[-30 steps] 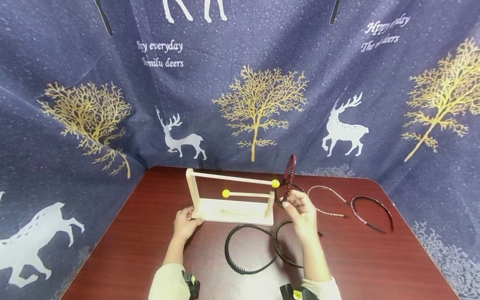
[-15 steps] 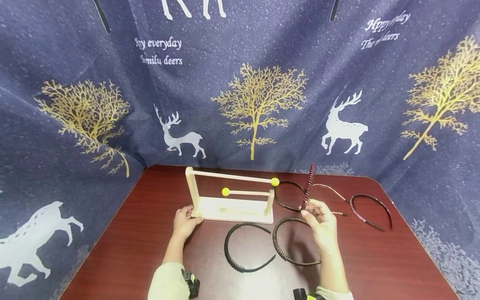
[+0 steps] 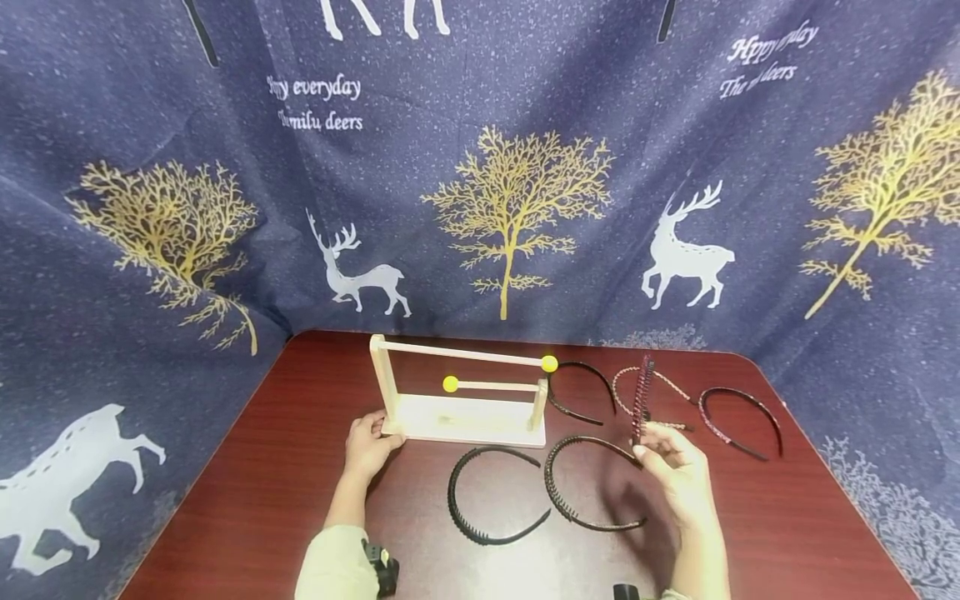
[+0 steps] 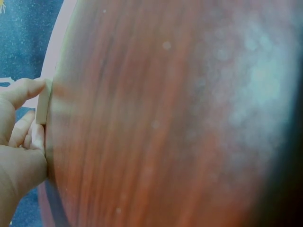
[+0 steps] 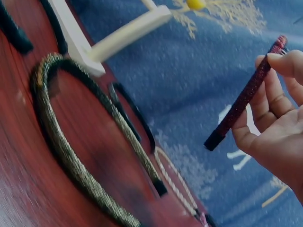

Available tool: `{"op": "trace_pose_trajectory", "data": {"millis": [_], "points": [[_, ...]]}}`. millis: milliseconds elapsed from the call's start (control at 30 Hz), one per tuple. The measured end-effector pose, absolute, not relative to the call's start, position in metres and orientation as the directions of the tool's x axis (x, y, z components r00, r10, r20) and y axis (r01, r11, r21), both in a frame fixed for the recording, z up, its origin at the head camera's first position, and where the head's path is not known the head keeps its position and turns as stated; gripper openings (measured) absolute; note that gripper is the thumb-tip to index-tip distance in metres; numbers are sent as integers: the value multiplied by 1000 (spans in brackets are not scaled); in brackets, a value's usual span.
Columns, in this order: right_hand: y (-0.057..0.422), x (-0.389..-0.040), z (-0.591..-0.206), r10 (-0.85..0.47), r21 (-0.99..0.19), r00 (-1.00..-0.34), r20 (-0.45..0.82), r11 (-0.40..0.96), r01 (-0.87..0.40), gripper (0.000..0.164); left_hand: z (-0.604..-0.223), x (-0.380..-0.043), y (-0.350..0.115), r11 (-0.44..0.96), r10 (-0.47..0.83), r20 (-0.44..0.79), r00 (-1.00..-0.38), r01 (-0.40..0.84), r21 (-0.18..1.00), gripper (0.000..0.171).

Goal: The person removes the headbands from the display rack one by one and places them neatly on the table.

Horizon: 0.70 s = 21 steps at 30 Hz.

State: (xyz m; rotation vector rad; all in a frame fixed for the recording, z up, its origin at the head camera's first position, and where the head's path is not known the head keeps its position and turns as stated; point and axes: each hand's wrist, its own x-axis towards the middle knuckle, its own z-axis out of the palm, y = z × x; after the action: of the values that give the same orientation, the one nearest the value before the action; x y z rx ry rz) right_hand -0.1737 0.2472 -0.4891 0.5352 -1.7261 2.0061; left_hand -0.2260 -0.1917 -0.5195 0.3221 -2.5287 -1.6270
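Note:
My right hand [image 3: 678, 479] pinches a dark red headband [image 3: 642, 400] between thumb and fingers and holds it raised over the right side of the table. In the right wrist view the red headband [image 5: 246, 94] runs down from the fingertips to a black end. My left hand [image 3: 369, 450] grips the left end of the base of a pale wooden rack [image 3: 465, 419]. The rack has two bars tipped with yellow balls, and no headband hangs on either. In the left wrist view, thumb and fingers [image 4: 28, 90] hold the base's corner.
A black toothed headband [image 3: 468, 529] and a brown-gold headband [image 3: 558, 492] lie in front of the rack. Behind them lie a thin black headband [image 3: 592, 367], a braided beige headband [image 3: 660, 379] and a pink-patterned headband [image 3: 712, 429]. A deer-print cloth [image 3: 450, 208] hangs behind the table.
My right hand has carried the red headband rightward and lower, away from the rack's bar end. The left hand stays on the rack's base.

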Motion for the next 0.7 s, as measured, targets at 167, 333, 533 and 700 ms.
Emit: {"op": "trace_pose_trajectory", "data": {"millis": [167,333,533,700], "points": [[257,-163,-470,93,-883,-879,467,-12,-470,28,-521,-226,-192,385,-239,-13,-971,-107,917,60],[269,-154,-466,92,-923,-920,382,96,-373,28,-522,-228,-193,374,-240,-14,-971,-105,922,61],[288,-145,-466,-26,-924,-935,355,143,-354,25,-522,-228,-193,376,-238,-17,-971,-109,920,62],[302,-139,-471,-194,-926,-919,343,92,-365,30,-521,-228,-192,381,-234,-17,-972,-108,918,61]]}}
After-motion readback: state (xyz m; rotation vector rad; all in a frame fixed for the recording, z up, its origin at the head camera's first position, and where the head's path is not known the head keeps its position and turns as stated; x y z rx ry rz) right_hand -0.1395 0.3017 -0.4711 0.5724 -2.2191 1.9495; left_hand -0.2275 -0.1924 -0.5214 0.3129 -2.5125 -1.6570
